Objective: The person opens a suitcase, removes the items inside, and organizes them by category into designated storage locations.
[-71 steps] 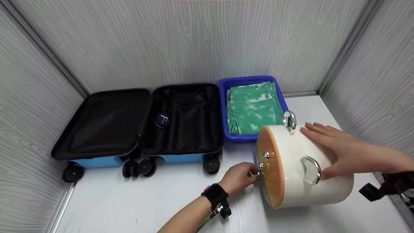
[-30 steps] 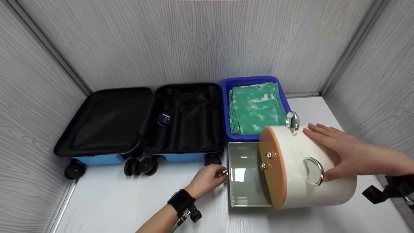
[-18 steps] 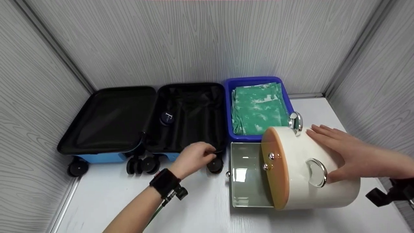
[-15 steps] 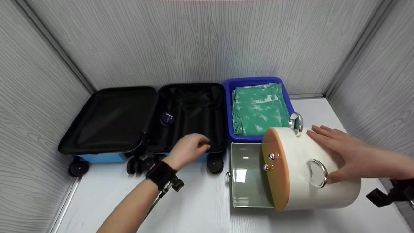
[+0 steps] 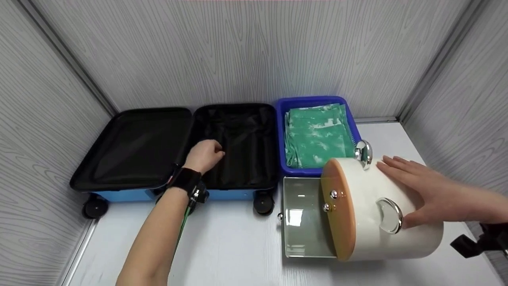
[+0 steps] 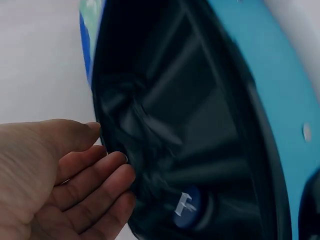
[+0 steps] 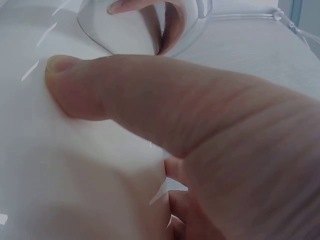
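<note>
My left hand [image 5: 204, 155] hovers over the right half of an open suitcase [image 5: 246, 159], holding nothing, its fingers loosely bent in the left wrist view. Below it, a round dark blue item with a white letter F [image 6: 189, 207] lies on the black lining; the hand hides it in the head view. On the right, my right hand [image 5: 420, 190] rests with extended fingers on a white drawer box [image 5: 373, 238] with an orange front and chrome handles. A clear drawer [image 5: 305, 218] sticks out of its front, with a small silver knob [image 5: 280, 216].
A blue basket [image 5: 281, 131] with folded green-and-white cloth [image 5: 317, 135] stands behind the drawer, against the back wall. The suitcase's other half [image 5: 135, 151] lies flat to the left. Its black wheels [image 5: 263, 203] face the front over the white tabletop [image 5: 230, 246].
My left hand has pulled the clear drawer out by its knob, let go, and moved left and back over the suitcase. My right hand has stayed on the box.
</note>
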The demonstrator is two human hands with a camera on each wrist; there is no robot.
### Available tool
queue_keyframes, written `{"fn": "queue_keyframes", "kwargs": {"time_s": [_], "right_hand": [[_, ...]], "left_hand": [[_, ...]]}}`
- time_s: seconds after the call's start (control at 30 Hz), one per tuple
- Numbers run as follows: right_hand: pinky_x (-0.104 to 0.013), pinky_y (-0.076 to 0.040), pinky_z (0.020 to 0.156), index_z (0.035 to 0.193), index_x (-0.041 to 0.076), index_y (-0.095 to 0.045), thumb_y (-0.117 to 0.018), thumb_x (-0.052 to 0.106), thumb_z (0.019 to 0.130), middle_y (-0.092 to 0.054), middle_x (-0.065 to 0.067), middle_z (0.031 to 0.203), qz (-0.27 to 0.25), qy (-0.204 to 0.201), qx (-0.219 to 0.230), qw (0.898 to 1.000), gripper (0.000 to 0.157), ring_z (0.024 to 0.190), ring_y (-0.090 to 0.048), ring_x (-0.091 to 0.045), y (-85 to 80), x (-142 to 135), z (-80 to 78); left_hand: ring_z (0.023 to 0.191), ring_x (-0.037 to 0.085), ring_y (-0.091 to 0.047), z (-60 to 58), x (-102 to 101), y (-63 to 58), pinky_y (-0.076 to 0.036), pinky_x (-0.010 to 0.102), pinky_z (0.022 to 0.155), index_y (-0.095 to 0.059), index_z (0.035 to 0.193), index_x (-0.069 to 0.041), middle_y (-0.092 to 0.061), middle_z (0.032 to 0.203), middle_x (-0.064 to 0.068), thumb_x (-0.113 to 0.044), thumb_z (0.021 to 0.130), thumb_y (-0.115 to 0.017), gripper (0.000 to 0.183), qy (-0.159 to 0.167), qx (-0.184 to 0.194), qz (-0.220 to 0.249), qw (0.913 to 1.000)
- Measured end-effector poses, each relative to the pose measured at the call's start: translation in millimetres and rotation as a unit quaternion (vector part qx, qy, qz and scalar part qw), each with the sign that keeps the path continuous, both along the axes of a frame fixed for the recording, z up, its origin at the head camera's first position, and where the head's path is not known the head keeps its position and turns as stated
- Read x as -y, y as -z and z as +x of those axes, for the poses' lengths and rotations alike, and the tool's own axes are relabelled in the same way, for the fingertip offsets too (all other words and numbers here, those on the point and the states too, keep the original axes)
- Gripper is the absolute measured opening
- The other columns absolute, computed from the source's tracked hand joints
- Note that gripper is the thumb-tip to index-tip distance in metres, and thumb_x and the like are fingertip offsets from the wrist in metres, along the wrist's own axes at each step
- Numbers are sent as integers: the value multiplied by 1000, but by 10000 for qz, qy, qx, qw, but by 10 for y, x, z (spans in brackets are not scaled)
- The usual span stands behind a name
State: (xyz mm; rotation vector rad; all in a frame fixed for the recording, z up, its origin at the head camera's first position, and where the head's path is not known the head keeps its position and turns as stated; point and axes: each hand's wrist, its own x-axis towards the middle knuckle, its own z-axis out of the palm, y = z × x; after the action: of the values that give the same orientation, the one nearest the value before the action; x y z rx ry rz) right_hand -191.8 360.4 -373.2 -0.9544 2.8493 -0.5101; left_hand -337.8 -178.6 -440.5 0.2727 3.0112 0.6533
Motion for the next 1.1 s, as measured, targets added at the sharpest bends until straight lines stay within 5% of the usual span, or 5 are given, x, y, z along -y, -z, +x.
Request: {"fn": "queue_keyframes", "kwargs": {"time_s": [0.1,0.2,0.37,0.67,1.1], "right_hand": [[-13,1,111,162,17,-31,-94,42,60,-33,-20,162,19,42,84,10000,122,151,-22,-32,2,-7,19],[-14,1,111,163,18,-30,-93,43,61,-32,-19,163,29,77,152,9999,122,151,-22,-34,6,-5,36],[-13,2,111,163,19,-30,-94,43,60,-32,-19,163,25,55,38,10000,124,152,-21,-32,19,-16,40],[-13,2,111,163,20,-30,-95,35,56,-33,-17,163,-77,18,-38,10000,126,151,-22,-33,38,-10,10],[-12,2,111,163,21,-29,-95,34,54,-33,-16,163,-4,9,-89,10000,128,152,-19,-27,16,-4,16]], "left_hand": [[80,26,-63,-15,118,68,-53,43,78,-74,110,-1,-70,97,14,-25,102,-64,27,7,348,-113,9993],[69,19,-55,85,194,130,-48,39,69,-78,102,-7,-65,81,6,-37,101,-65,32,406,1018,-175,9938],[93,14,-63,360,202,262,-53,40,85,-75,122,-17,-71,110,-3,-55,94,-68,48,1078,1907,-9,9757],[81,16,-57,567,187,445,-51,40,79,-77,111,-15,-69,97,-4,-31,101,-67,21,1498,1108,-110,9824],[80,15,-58,686,188,415,-51,38,77,-78,106,-17,-68,93,-6,-32,100,-68,19,1596,1369,-162,9775]]}}
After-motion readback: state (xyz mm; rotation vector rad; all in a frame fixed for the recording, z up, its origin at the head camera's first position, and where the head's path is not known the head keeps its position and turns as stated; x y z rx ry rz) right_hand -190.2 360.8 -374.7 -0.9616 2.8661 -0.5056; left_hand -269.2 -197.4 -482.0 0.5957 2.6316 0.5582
